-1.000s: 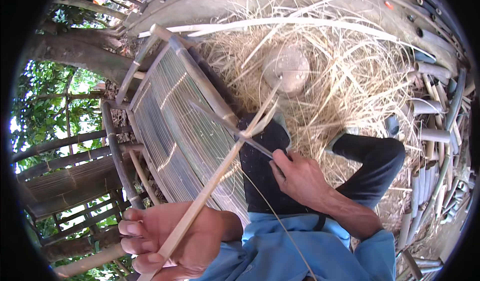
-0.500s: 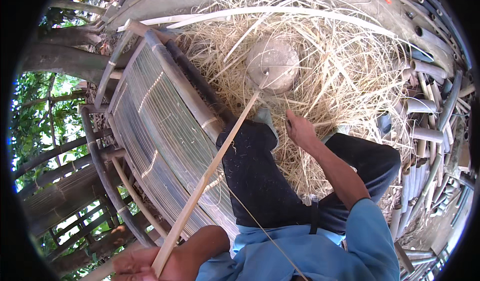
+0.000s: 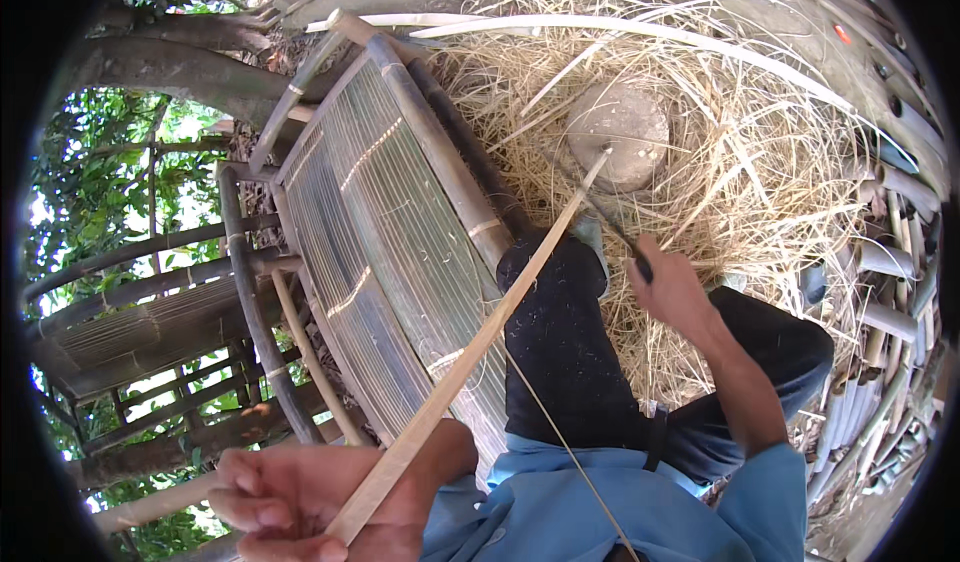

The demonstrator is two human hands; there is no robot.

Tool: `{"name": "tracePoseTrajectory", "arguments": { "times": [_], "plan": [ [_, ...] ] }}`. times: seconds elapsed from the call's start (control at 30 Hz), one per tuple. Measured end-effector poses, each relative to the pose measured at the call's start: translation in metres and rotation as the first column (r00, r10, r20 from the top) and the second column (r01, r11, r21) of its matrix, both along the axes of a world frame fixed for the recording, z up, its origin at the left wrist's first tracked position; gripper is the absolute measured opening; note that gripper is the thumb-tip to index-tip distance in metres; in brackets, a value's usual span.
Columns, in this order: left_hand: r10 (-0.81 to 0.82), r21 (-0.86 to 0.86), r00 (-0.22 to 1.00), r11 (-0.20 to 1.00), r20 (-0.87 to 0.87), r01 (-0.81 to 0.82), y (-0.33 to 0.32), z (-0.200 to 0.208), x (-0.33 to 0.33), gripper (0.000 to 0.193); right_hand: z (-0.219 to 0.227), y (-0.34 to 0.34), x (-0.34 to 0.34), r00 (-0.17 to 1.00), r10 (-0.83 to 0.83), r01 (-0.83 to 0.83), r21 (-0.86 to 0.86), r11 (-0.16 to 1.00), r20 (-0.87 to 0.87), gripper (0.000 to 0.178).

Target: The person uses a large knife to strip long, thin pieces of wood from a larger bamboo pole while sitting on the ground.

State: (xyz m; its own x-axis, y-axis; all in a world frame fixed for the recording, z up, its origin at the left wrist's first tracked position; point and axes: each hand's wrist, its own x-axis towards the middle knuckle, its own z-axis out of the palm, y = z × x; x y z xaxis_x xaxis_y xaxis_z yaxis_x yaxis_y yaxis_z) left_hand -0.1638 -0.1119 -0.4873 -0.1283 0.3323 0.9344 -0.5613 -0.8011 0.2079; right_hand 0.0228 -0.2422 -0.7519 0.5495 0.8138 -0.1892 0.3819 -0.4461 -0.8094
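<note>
A long, pale bamboo strip [image 3: 470,355] slants from lower left up to the round chopping block [image 3: 620,127], its far tip at the block's near edge. My left hand [image 3: 330,497] is closed on the strip's near end, palm turned up, fingers curled and thumb along it. My right hand [image 3: 678,297] grips a knife [image 3: 622,232] by its dark handle. The thin blade points up and left, crossing by the strip near its far end; whether it touches the strip I cannot tell. A thin strand [image 3: 545,412] runs down across my lap.
A slatted bamboo bench [image 3: 390,232] stands close on my left. Pale shavings [image 3: 740,192] lie thick around the block. Long white strips [image 3: 640,27] curve behind it. Cut bamboo poles [image 3: 885,262] are stacked on the right. A bamboo railing [image 3: 255,302] and leaves lie farther left.
The view has swung left, so the scene sits farther right. My left hand has turned more palm up on the strip. The knife blade now shows beside the strip's far end.
</note>
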Motion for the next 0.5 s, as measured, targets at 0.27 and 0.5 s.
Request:
{"name": "tracePoseTrajectory", "arguments": {
  "times": [0.27,0.5],
  "plan": [
    [0.143,0.007,0.986,0.990,0.090,-0.144,-0.031,-0.021,0.001,0.028,0.173,-0.059,-0.098,0.915,0.180,-0.332,0.424,0.842,0.360,0.036],
    [0.120,0.018,0.990,0.992,0.070,-0.122,-0.041,-0.017,-0.011,0.045,0.167,-0.055,-0.100,0.941,0.150,-0.210,0.176,0.962,0.305,0.013]
  ]
}}
